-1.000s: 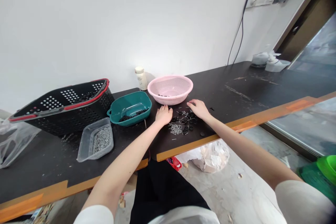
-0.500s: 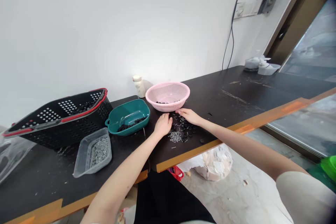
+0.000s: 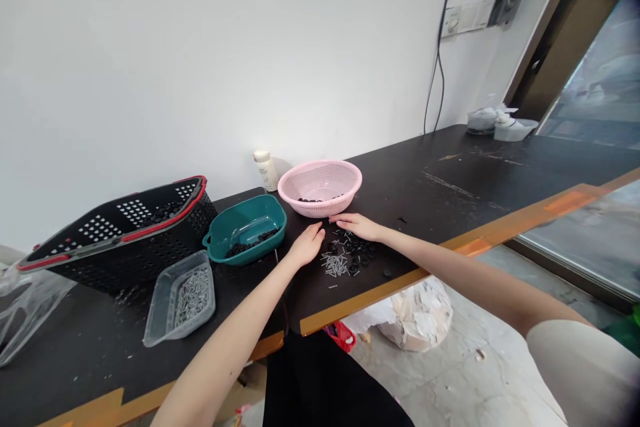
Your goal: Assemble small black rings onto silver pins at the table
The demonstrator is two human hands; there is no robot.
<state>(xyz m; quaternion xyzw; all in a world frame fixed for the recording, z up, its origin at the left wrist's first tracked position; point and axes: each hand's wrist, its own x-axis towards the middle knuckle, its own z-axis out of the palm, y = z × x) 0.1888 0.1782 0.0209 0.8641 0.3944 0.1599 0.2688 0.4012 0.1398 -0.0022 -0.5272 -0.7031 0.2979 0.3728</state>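
Observation:
Just in front of the pink mesh basket (image 3: 320, 210), my two hands are close together over the table. My left hand (image 3: 307, 246) has its fingers drawn together, and what they hold, if anything, is too small to make out. Opposite it, my right hand (image 3: 359, 226) pinches with thumb and forefinger at something tiny I cannot name. Below the hands lies a loose heap of silver screws (image 3: 336, 265). Small round black parts (image 3: 364, 257) are scattered beside the screws, partly under my right hand. More black pieces lie inside the pink basket.
Left of my hands stand a teal basin (image 3: 245, 217) with black parts, a clear plastic tray (image 3: 159, 293) of screws and a black basket (image 3: 115, 247) with red-edged handles. A white bottle (image 3: 266, 170) is by the wall. Orange tape (image 3: 360, 300) lines the table's edge.
The view has shifted slightly. My left hand has drawn back a little from the basket, and its fingers are less curled over. My right hand stays near the same spot, fingertips still pinched.

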